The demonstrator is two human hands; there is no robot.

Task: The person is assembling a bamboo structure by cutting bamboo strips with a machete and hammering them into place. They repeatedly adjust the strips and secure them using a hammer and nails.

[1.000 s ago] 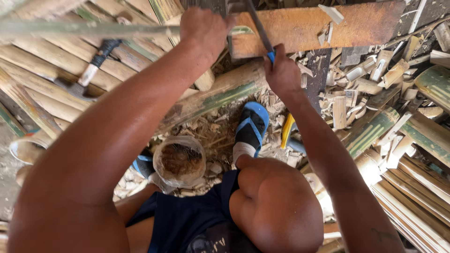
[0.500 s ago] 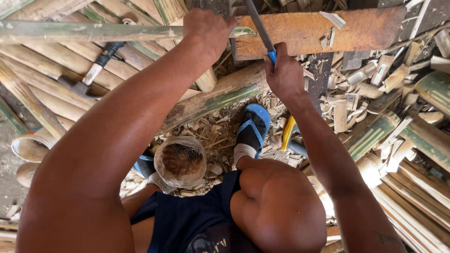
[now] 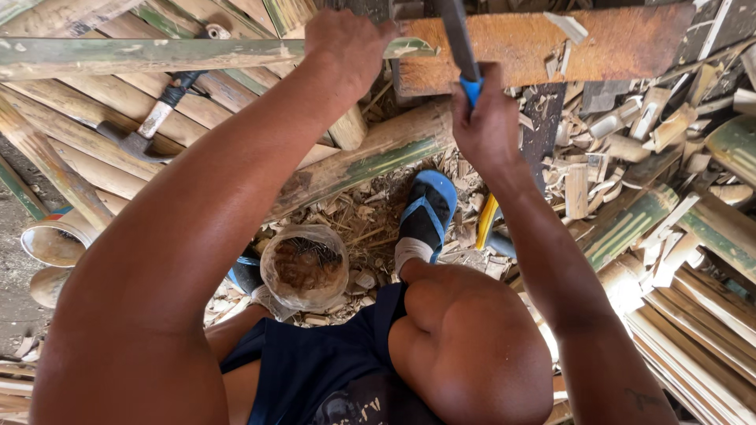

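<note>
Ground (image 3: 16, 291) grey, bare at far left. Split bamboo lengths (image 3: 87, 134) stacked left; cut slats (image 3: 693, 315) piled right. Shavings and offcuts (image 3: 354, 220) litter the middle. Bright daylight patch lower right.

Place: we are sitting in a rough bamboo workshop, on the ground.
Stock: split bamboo poles (image 3: 87, 134) are lying stacked far left, more slats (image 3: 701, 330) piling up at right.
Waste: offcuts and shavings (image 3: 354, 220) are littering the ground.
Tools: a hammer (image 3: 157, 118) is resting on the poles; a worn wooden plank (image 3: 551, 51) is serving as a bench.
</note>
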